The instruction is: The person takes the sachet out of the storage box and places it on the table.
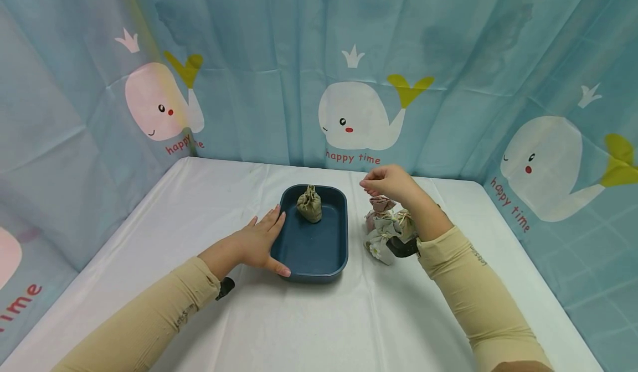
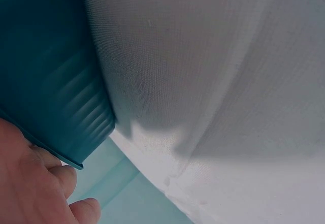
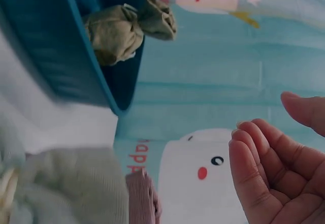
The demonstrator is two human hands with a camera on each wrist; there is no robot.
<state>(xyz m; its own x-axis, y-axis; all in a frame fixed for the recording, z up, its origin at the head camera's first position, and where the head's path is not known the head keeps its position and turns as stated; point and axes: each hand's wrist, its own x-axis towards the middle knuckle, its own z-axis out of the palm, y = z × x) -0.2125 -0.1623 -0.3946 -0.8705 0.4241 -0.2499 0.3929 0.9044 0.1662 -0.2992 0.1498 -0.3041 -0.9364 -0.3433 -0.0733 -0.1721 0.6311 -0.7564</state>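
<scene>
A dark blue rectangular tray (image 1: 315,256) stands on the table, and a small olive drawstring pouch (image 1: 310,206) sits upright in its far part. My left hand (image 1: 256,246) rests on the tray's left rim with fingers spread. In the left wrist view its fingertips lie along the rim. To the right of the tray my right hand (image 1: 392,184) is raised over a cluster of pouches, fingers slightly bent and thumb apart, holding nothing. Below it are a pink pouch (image 1: 381,203), a grey-green pouch (image 1: 386,228) with a daisy, and a tan one (image 1: 406,223), partly covered by my wrist.
A white cloth (image 1: 309,327) covers the table. Behind and at both sides hangs a light blue curtain (image 1: 259,101) printed with whales. Black wrist straps (image 1: 402,247) show near both cuffs.
</scene>
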